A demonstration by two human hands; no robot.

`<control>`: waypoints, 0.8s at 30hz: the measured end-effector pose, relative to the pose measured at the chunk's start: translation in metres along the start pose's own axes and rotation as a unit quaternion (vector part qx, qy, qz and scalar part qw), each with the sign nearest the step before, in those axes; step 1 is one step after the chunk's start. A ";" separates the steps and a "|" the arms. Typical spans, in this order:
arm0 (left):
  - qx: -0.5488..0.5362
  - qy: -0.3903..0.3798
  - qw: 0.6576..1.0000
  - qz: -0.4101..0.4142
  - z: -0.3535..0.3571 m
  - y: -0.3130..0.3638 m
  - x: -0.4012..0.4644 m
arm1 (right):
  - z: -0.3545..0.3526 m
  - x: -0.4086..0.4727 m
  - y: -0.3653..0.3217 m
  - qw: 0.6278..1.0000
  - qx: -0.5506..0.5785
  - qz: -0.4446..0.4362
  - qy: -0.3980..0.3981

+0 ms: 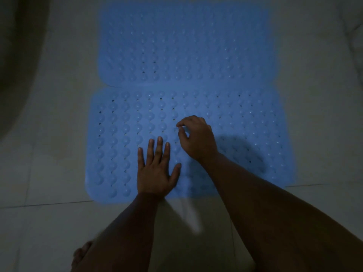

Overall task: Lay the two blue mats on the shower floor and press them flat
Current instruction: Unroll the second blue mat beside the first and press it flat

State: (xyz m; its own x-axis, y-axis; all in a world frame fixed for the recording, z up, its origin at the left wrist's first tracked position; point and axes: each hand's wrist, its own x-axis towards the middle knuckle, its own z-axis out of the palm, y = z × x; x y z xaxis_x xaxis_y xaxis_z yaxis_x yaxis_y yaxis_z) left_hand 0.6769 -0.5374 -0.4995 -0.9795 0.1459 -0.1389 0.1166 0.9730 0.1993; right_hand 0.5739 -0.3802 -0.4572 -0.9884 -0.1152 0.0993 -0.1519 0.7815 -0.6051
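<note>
pressing with straight fingers, the left hand [157, 171] flattens the near mat [245, 122], touching the far mat [184, 42] on the shower floor [49, 134], while the right hand [196, 138] hovers curled, apparently empty; soft, limp rubber, best pressed from the middle outward.

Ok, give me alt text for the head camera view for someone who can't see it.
A left hand presses flat, fingers spread, on the near blue mat, while the right hand hovers with curled fingers just beside it. A far blue mat lies behind, edge to edge, on the pale tiled floor in dim light.
</note>
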 end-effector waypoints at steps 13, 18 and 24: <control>-0.026 0.083 0.996 -0.023 -0.026 0.000 0.023 | 0.033 -0.110 0.012 0.968 -0.218 0.012 -0.123; -0.029 0.102 0.994 -0.039 -0.021 -0.007 0.032 | 0.036 -0.112 0.011 0.975 -0.209 0.006 -0.080; -0.049 0.123 0.989 -0.069 -0.015 -0.010 0.041 | 0.037 -0.110 0.012 0.982 -0.180 0.001 -0.065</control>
State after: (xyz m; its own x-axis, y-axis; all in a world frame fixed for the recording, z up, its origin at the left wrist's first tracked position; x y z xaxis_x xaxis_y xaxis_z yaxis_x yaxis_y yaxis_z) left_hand 0.6335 -0.5439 -0.4930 -0.9967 -0.0476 0.0663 -0.0265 0.9568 0.2894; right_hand 0.6804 -0.3809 -0.5043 -0.9849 -0.1723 -0.0173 -0.1603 0.9451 -0.2848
